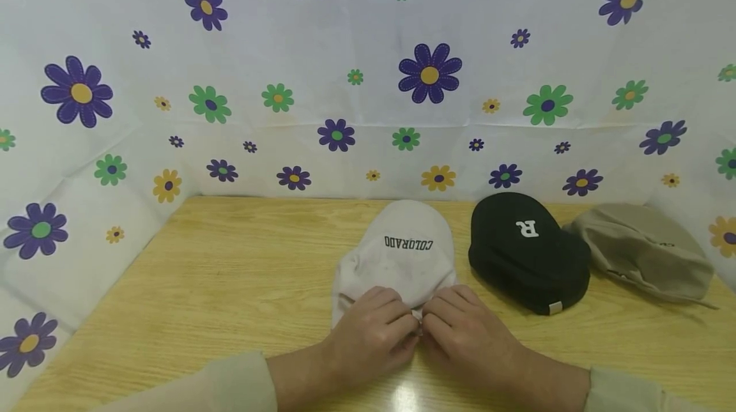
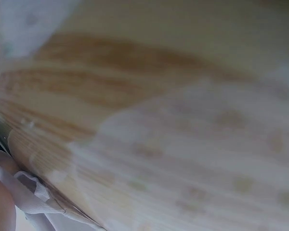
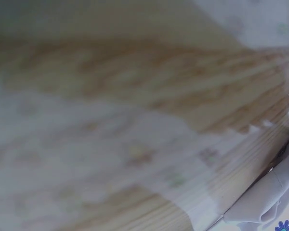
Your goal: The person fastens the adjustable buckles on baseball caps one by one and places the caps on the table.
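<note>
A pale grey baseball cap [image 1: 402, 265] lies on the table in the head view, its dark COLORADO lettering upside down to me. My left hand [image 1: 374, 335] and right hand [image 1: 468, 332] meet at its near edge. Curled fingers of both hands pinch the cap there, close to a small opening, and hide the part between them. Only a bit of pale cap fabric [image 2: 38, 204] shows at the lower left of the left wrist view. The right wrist view has the cap's fabric [image 3: 260, 197] in its lower right corner.
Right of the pale cap sits a black cap [image 1: 517, 259] with a white R. A khaki cap [image 1: 646, 252] lies beyond it, touching or nearly touching it. The wooden table [image 1: 241, 259] ends at a flower-print cloth [image 1: 368, 22] behind and at the sides.
</note>
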A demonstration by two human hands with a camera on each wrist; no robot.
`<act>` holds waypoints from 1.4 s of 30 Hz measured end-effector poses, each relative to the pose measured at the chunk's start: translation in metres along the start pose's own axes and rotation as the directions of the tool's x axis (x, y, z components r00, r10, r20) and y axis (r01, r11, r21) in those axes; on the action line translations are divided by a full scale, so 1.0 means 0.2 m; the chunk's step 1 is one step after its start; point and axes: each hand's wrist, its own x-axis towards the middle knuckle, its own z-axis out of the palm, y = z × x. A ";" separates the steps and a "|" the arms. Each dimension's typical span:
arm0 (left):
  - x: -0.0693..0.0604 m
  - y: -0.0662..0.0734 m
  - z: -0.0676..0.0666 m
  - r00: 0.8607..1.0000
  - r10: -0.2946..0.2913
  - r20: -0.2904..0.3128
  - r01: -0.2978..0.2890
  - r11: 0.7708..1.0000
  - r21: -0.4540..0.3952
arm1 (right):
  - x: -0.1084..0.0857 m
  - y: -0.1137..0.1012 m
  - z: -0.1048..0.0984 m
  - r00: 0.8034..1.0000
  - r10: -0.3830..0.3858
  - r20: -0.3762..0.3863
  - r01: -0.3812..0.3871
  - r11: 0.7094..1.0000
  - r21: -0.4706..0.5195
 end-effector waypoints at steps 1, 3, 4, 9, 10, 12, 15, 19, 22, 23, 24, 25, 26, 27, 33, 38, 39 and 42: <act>0.00 0.00 0.00 1.000 -0.002 -0.002 0.002 1.000 -0.003 | 0.00 0.00 0.00 1.000 0.001 0.002 -0.001 1.000 -0.001; 0.00 0.00 0.01 1.000 -0.004 -0.006 0.004 1.000 -0.005 | 0.00 0.00 0.00 1.000 0.001 0.002 -0.001 1.000 0.000; 0.00 0.00 0.01 1.000 -0.004 -0.008 0.004 1.000 -0.008 | 0.00 -0.01 0.00 1.000 0.001 0.002 -0.001 1.000 -0.001; 0.00 0.00 0.01 1.000 -0.005 -0.013 0.005 1.000 -0.025 | 0.00 -0.01 0.00 1.000 0.006 0.007 -0.006 1.000 0.000; 0.00 0.00 0.01 1.000 -0.006 -0.013 0.006 1.000 -0.028 | 0.00 -0.01 0.00 1.000 0.006 0.009 -0.006 1.000 0.002; 0.00 0.00 0.01 1.000 -0.008 -0.013 0.007 0.999 -0.031 | 0.00 -0.01 0.00 1.000 0.005 0.011 -0.005 1.000 0.004; 0.00 0.00 0.01 1.000 -0.007 -0.012 0.006 0.999 -0.033 | 0.00 0.00 0.00 1.000 0.002 0.013 -0.002 1.000 0.005; 0.00 0.00 0.01 1.000 -0.002 -0.013 0.001 0.999 -0.039 | 0.00 0.00 0.00 1.000 0.003 0.011 -0.003 1.000 0.003; 0.00 0.00 0.01 1.000 -0.002 -0.014 0.002 0.999 -0.047 | 0.00 0.00 0.00 1.000 0.005 0.010 -0.005 1.000 0.006; 0.00 0.00 0.01 1.000 -0.003 -0.014 0.002 0.999 -0.048 | 0.00 0.00 0.00 1.000 0.005 0.009 -0.005 1.000 0.006; 0.00 0.00 0.01 1.000 -0.003 -0.014 0.003 0.999 -0.049 | 0.00 0.00 0.00 1.000 0.007 0.010 -0.007 1.000 0.006; 0.00 0.00 0.00 1.000 -0.004 -0.014 0.004 0.999 -0.048 | 0.00 0.00 0.00 1.000 0.009 0.009 -0.009 1.000 0.004; 0.00 0.00 0.00 1.000 -0.006 -0.014 0.005 0.999 -0.048 | 0.00 0.00 0.00 1.000 0.011 0.009 -0.011 1.000 0.004; 0.00 0.00 0.00 1.000 -0.007 -0.015 0.007 0.999 -0.047 | 0.00 0.00 0.00 1.000 0.013 0.009 -0.013 1.000 0.001; 0.00 0.00 0.00 1.000 -0.012 -0.014 0.011 0.998 -0.057 | 0.00 0.00 -0.01 1.000 0.022 0.007 -0.022 1.000 -0.011; 0.00 0.00 0.00 1.000 -0.007 -0.017 0.006 0.998 -0.065 | 0.00 0.01 0.00 0.999 0.033 0.002 -0.032 0.999 -0.039; 0.00 0.00 0.00 1.000 -0.008 -0.018 0.007 0.998 -0.066 | 0.00 0.01 0.00 0.999 0.036 0.002 -0.036 0.998 -0.046; 0.00 0.00 0.00 1.000 -0.009 -0.018 0.008 0.998 -0.061 | 0.00 0.01 0.00 0.999 0.045 0.000 -0.045 0.997 -0.064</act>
